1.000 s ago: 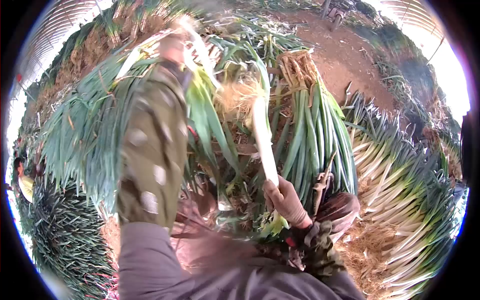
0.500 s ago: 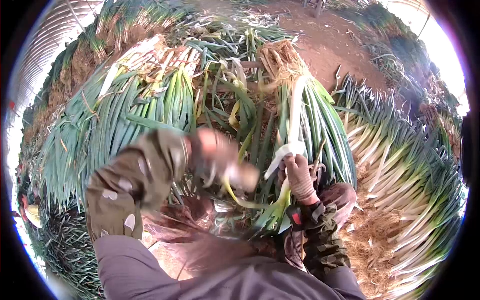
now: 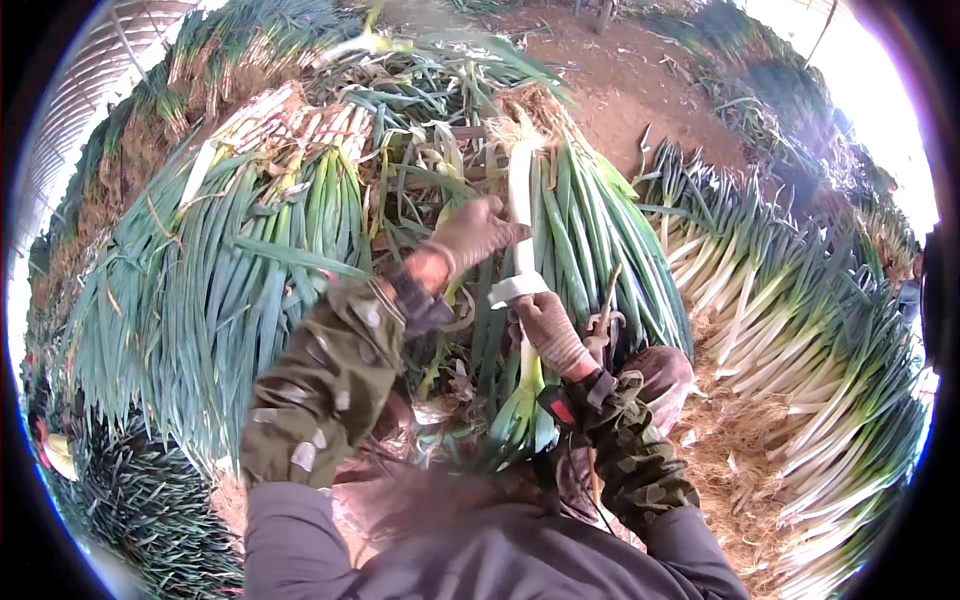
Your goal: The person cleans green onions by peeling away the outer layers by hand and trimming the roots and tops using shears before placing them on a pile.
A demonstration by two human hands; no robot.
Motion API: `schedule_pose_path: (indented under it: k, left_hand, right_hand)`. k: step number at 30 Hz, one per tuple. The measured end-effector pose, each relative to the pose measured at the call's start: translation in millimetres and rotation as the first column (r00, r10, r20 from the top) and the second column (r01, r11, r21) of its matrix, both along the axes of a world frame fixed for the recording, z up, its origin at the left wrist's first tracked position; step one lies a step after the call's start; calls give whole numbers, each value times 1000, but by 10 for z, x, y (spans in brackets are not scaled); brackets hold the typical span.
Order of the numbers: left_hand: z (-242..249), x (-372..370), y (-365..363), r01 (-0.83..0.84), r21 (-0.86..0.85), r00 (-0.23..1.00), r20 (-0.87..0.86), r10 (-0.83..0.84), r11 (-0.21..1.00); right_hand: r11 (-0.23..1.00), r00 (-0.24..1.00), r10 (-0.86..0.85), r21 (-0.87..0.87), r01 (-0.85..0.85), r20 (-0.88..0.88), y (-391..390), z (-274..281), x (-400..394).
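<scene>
A long leek (image 3: 521, 190) stands upright in view, its roots at the top and its green leaves low near my knees. My right hand (image 3: 552, 332), gloved, is wrapped round its lower stalk, just under a pale peeled layer (image 3: 518, 289) that folds outward. My left hand (image 3: 478, 234), also gloved, is at the leek's left side, higher up, with the fingertips close to the white stalk; whether they touch it I cannot tell. Its thumb and fingers are apart. A blurred leek piece (image 3: 367, 43) is in the air near the top.
Leafy leeks (image 3: 225, 270) with roots up lie on the left, and another bunch (image 3: 600, 220) is behind the held leek. Rows of white-stalked leeks (image 3: 790, 350) cover the right. Brown soil (image 3: 610, 80) shows at the back. Dark green leaves (image 3: 150, 500) fill the lower left.
My left hand has moved up and right to the stalk; it was blurred lower down. My right hand, still round the leek, has shifted left in view. A leek piece now appears near the top.
</scene>
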State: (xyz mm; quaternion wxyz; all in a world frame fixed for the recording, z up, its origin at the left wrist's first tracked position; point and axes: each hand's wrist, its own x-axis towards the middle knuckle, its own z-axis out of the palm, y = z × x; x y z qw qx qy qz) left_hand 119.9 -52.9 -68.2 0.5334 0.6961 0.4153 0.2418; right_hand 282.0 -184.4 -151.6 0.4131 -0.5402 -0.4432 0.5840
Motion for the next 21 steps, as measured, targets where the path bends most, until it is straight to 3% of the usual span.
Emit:
schedule_pose_path:
  k: [1,2,3,4,5,6,7,9,11,13,15,17,18,19,21]
  left_hand:
    - [-113,31,-140,-52,73,992,121,43,996]
    - [-156,8,-219,-14,-42,973,231,23,999]
    - [-187,-24,-316,37,-159,941,338,19,987]
    - [-200,-60,-327,60,-72,891,453,-21,996]
    - [-111,-98,-384,-76,-33,899,431,83,997]
    - [-9,-173,-371,-175,-84,902,387,194,981]
    - [58,-289,-299,-275,-128,892,336,303,953]
    - [102,-591,-86,-348,-89,849,393,354,933]
    - [98,-788,-30,-322,-56,824,475,309,945]
    - [207,-857,-143,-315,33,892,351,284,949]
    - [226,-816,-294,-270,-3,892,376,252,963]
    - [392,-716,-465,-195,15,917,356,177,981]
    - [410,-620,-538,-145,124,941,325,98,982]
    - [416,-501,-617,-91,226,959,282,24,970]
    - [324,-219,-727,76,457,859,422,-291,886]
  right_hand:
    - [999,999,41,20,-41,12,-22,16,-22]
    - [988,987,61,134,-81,151,19,-155,-4]
    - [920,986,126,360,-156,105,72,-195,-67]
    - [869,949,177,412,-274,259,80,-233,-61]
    - [871,810,221,264,-415,544,52,-22,-50]
    - [837,568,286,87,-540,771,20,204,-43]
    - [784,345,296,-21,-620,891,31,271,-46]
    - [577,13,227,-124,-807,974,13,620,99]
    - [782,316,311,-52,-622,896,26,1158,136]
    - [855,59,-140,151,-497,988,-10,1657,128]
    - [873,143,-274,308,-378,951,-26,2086,-41]
    - [463,62,-703,522,-716,708,64,2168,-90]
    - [197,104,-855,502,-842,509,84,2195,-123]
    - [203,69,-845,438,-876,530,63,2162,-156]
    - [168,42,-793,285,-944,608,-2,2190,-139]
